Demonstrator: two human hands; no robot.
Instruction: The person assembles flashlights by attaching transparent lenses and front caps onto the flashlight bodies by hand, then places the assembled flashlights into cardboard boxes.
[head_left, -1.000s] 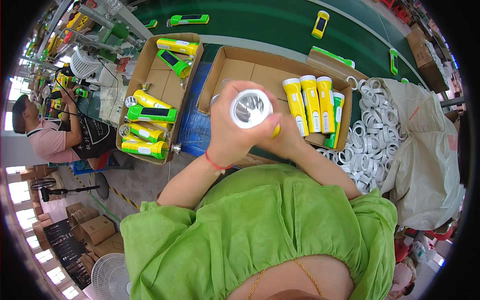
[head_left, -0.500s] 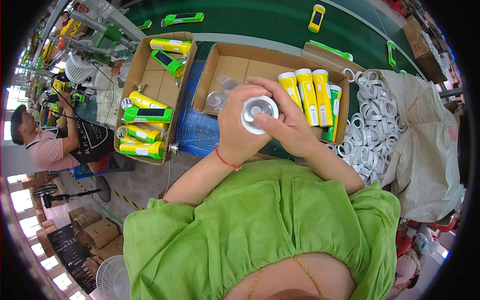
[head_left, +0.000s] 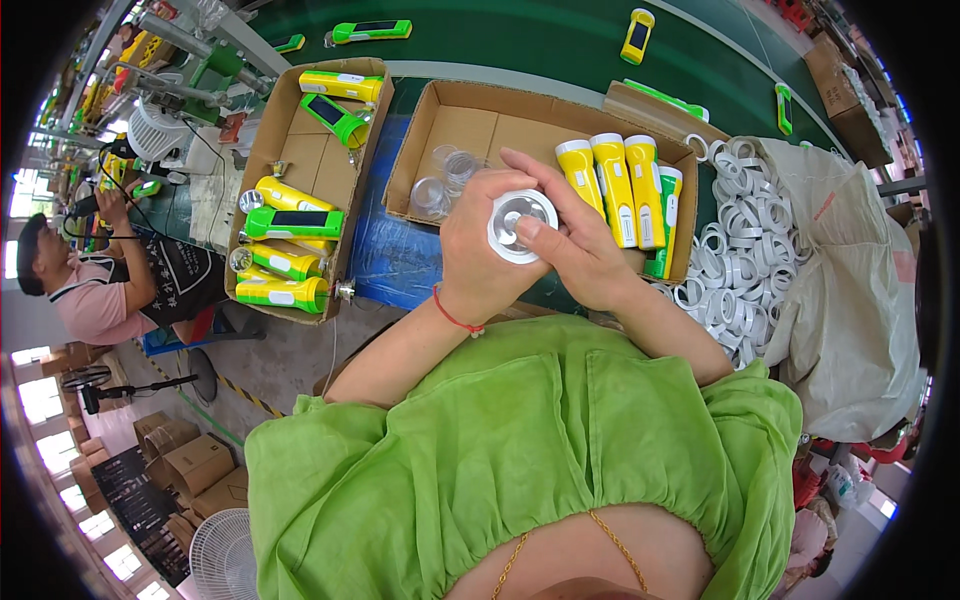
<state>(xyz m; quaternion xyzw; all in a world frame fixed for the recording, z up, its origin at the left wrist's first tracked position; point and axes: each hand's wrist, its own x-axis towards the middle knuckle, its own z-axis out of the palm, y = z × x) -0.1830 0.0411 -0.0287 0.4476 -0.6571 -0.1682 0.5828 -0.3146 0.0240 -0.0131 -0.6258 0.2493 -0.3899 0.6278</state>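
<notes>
Both hands are wrapped round a flashlight (head_left: pixel 508 213), its round head turned up toward me. A white ring rims the head, and a shiny reflector shows inside it. The body is hidden in my hands. My left hand (head_left: pixel 475 245) grips it from the left side. My right hand (head_left: pixel 590 255) closes round the right side, with the thumb lying over the lens end. Just beyond my left hand, clear round lenses (head_left: pixel 430 196) lie in a cardboard box (head_left: pixel 470 125). Several yellow and green flashlights (head_left: pixel 612 190) stand in the same box, beyond my right hand.
A heap of white rings (head_left: pixel 745 240) lies at right beside a pale sack (head_left: pixel 850 290). Another cardboard box (head_left: pixel 300 165) at left holds flashlights with loose heads. Behind runs a green conveyor belt (head_left: pixel 520 40) carrying several flashlights. A co-worker (head_left: pixel 110 285) sits far left.
My hands stay closed round the flashlight; its head has shifted slightly to the right and my right thumb has moved a little across it. The co-worker's arm has moved slightly.
</notes>
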